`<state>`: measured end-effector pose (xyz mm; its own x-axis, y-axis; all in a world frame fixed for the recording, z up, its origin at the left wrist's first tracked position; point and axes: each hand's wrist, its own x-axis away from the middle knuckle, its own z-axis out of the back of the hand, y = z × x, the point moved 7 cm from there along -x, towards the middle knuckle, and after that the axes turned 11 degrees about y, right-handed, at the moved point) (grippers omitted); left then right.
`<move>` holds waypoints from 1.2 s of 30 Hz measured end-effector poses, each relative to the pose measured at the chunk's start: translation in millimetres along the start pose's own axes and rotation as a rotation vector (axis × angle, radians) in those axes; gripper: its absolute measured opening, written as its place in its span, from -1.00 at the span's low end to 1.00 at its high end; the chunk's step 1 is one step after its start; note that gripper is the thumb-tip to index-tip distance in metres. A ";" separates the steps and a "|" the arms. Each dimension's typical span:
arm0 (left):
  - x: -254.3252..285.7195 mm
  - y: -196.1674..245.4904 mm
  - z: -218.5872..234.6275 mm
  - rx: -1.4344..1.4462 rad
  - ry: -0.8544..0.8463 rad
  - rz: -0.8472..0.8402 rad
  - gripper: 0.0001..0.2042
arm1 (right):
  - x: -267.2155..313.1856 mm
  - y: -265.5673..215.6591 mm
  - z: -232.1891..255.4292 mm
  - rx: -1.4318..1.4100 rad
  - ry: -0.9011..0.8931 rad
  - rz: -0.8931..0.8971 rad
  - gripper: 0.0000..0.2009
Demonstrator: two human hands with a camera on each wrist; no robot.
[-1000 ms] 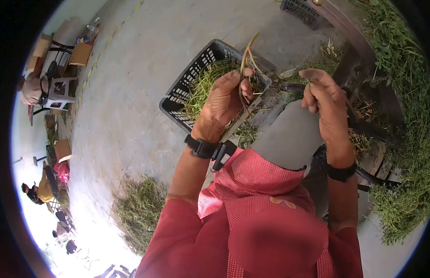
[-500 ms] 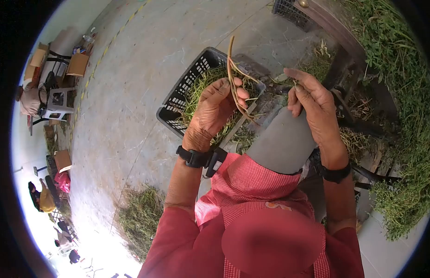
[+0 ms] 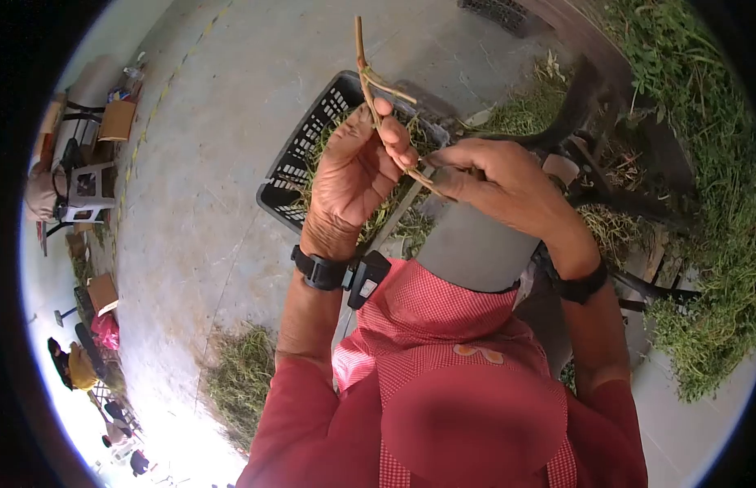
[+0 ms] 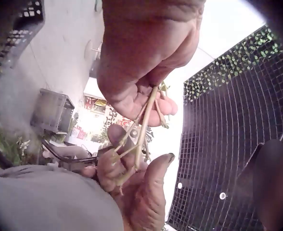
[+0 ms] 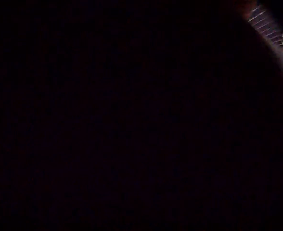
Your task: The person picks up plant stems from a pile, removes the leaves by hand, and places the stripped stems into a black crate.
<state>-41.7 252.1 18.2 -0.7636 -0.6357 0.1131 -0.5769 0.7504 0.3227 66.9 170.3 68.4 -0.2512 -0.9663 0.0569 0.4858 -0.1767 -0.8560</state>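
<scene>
A thin branched stem (image 3: 364,73) slants between the two hands in the head view, its forked upper end standing free. The left hand (image 3: 345,179) holds it between thumb and fingers, above a black basket (image 3: 274,195) of green stems. At the stem's lower end is the right hand (image 3: 512,191), its fingers bent round that end. The left wrist view has the left hand (image 4: 148,53) above, the stem (image 4: 145,125) running down, and the right hand (image 4: 144,197) below, fingers curled at the stem and thumb held apart from it. Nearly all of the right wrist view is dark.
Leafy greens (image 3: 720,244) hang along the right side beside a dark frame. A heap of greens (image 3: 241,378) lies on the floor at lower left. The person's grey-covered knee (image 3: 467,248) is below the hands. Boxes, a stool (image 3: 93,191) and people stand far left.
The left hand has moved left with the stem, which now tilts more. The right hand has come across from the right, from apart to the stem's lower end.
</scene>
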 end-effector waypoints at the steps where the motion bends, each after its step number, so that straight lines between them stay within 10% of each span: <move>1: -0.2 -1.1 -3.9 -0.002 -0.007 0.004 -0.79 | -0.5 -2.7 -3.6 0.031 -0.032 0.042 -0.68; 12: -1.8 30.7 -19.9 -0.304 -0.018 0.039 -0.79 | 0.7 -4.2 4.2 0.126 0.091 0.263 -0.76; 15: -5.6 79.1 30.7 -0.474 0.155 -0.289 -0.79 | -0.9 9.4 19.1 -0.112 0.150 0.117 -0.79; 17: -1.7 76.4 82.8 -1.211 0.372 -0.323 -0.77 | -0.3 21.1 22.9 -0.334 0.233 -0.032 -0.80; 21: 17.5 11.3 207.2 -1.625 0.443 0.148 -0.74 | 2.6 18.3 23.3 -0.351 0.280 -0.052 -0.83; 22: 25.7 -1.0 241.0 -2.053 0.323 0.002 -0.73 | 3.5 17.9 24.6 -0.358 0.318 -0.052 -0.83; 24: 30.5 -21.3 288.8 -1.940 0.261 0.053 -0.73 | 2.1 18.0 25.7 -0.363 0.352 -0.055 -0.84; 26: 31.3 -12.6 327.4 -2.085 0.678 0.242 -0.76 | 1.5 25.2 25.9 -0.481 0.360 -0.137 -0.86; 30: 12.1 17.8 311.7 -1.934 0.843 -0.239 -0.78 | 0.0 27.7 25.5 -0.551 0.361 -0.122 -0.88; 36: -28.9 27.3 308.7 -2.075 0.876 -0.240 -0.78 | -0.3 21.3 29.9 -0.410 0.352 -0.151 -0.90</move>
<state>-124.9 346.8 -266.3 -0.1405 -0.9901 -0.0005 0.8326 -0.1184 0.5410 102.4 161.2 65.5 -0.5911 -0.8027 0.0795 0.0754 -0.1531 -0.9853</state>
